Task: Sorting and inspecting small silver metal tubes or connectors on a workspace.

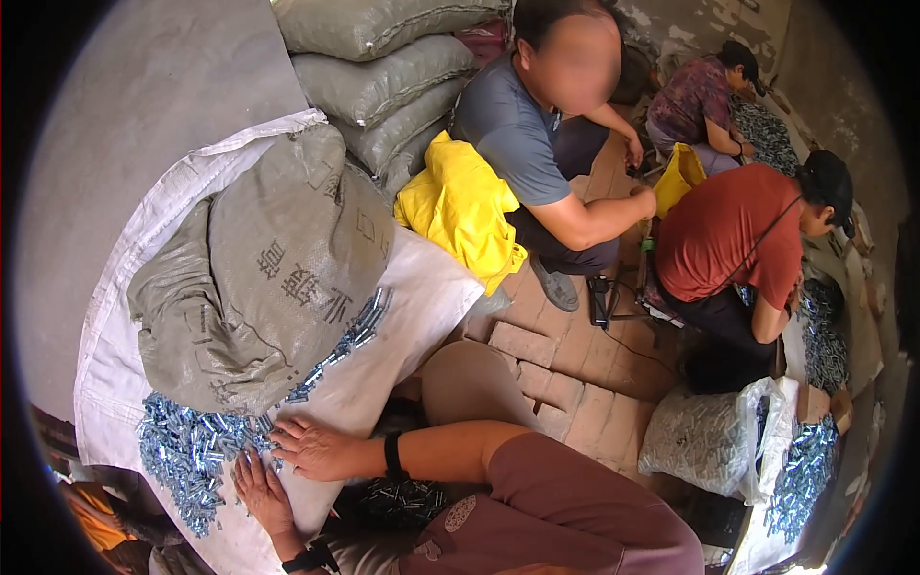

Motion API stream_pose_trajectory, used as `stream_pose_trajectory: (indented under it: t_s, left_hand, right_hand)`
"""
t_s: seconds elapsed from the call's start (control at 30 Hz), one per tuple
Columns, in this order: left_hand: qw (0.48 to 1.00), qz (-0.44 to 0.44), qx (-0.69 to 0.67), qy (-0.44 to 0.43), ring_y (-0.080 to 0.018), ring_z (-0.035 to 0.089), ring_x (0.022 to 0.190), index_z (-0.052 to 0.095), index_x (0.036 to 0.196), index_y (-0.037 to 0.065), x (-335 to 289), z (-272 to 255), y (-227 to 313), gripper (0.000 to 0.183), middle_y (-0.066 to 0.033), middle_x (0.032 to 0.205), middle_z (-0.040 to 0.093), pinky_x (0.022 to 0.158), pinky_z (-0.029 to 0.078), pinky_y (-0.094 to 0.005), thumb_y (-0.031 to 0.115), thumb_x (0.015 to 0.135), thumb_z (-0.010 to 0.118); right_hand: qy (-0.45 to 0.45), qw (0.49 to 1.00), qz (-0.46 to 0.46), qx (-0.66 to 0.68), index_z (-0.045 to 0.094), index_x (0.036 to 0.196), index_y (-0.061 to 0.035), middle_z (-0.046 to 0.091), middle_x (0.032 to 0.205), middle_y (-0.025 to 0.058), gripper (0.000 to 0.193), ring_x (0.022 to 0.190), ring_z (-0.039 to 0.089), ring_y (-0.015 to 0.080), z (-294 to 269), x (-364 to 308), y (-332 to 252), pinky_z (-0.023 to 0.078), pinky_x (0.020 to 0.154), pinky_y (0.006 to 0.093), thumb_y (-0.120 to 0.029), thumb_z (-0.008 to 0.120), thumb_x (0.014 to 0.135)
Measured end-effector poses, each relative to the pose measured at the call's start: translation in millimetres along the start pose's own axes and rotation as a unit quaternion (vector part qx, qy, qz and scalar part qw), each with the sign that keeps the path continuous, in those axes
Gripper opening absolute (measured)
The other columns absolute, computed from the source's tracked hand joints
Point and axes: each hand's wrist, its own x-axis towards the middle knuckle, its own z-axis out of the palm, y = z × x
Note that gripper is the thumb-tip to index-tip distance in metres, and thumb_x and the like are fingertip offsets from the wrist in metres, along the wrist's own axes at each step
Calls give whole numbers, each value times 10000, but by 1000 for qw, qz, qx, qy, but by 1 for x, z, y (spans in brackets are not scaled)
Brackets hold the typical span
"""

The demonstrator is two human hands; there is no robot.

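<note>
A heap of small shiny metal cylinders (196,455) spills from beneath a large grey-green woven sack (297,244) lying on a white sheet (422,278). At the heap's near right edge my left hand (264,494) lies with its fingers stretched out, fingertips touching the pieces. Just beyond it, my right hand (314,448) rests palm down with fingers apart, its tips also at the cylinders. Neither hand visibly grips a piece. A thin line of cylinders runs along the sack's right edge. Both my wrists wear black bands.
Stacked full sacks (388,81) stand behind a yellow bag (460,206). One person in grey (517,125) crouches on the brick floor (565,355). People in red (724,230) and patterned clothing (690,101) bend over more metal pieces. A filled clear bag (704,441) stands at right.
</note>
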Motion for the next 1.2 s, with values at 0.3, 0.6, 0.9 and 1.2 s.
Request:
stream_pose_trajectory:
  t_s: [0.3, 0.6, 0.9, 1.2]
  left_hand:
    - [1000, 2, 2, 10, -380, 356, 1278, 460, 1330, 61, 0, 3, -2, 438, -180, 1381, 424, 1086, 222, -478, 288, 962, 388]
    - [1000, 1, 3, 5, -372, 349, 1287, 455, 1344, 88, 0, -1, 1, 437, -171, 1391, 416, 1089, 226, -466, 295, 966, 383]
    - [1000, -2, 4, 5, -384, 341, 1291, 450, 1348, 91, -1, 2, -2, 440, -169, 1393, 413, 1087, 231, -476, 297, 964, 391]
    - [1000, 3, 10, 1, -374, 346, 1292, 449, 1344, 80, -1, 5, -5, 443, -174, 1394, 409, 1093, 216, -478, 292, 961, 378]
  right_hand:
    - [1, 1000, -2, 2, 527, 1249, -51, 406, 1385, 146, 495, 1327, 285, 314, 0, 0, 0, 183, 1085, 453, -318, 535, 833]
    - [9, 1000, -6, -5, 536, 1238, -46, 419, 1373, 141, 490, 1310, 309, 313, 2, 0, 1, 194, 1082, 447, -321, 530, 833]
    - [20, 1000, -5, -15, 547, 1222, -39, 426, 1366, 140, 490, 1300, 316, 313, 5, 1, 0, 202, 1079, 446, -319, 546, 819]
    - [23, 1000, -5, -2, 543, 1225, -44, 427, 1357, 139, 496, 1302, 312, 311, 6, 1, 0, 213, 1071, 446, -317, 564, 812]
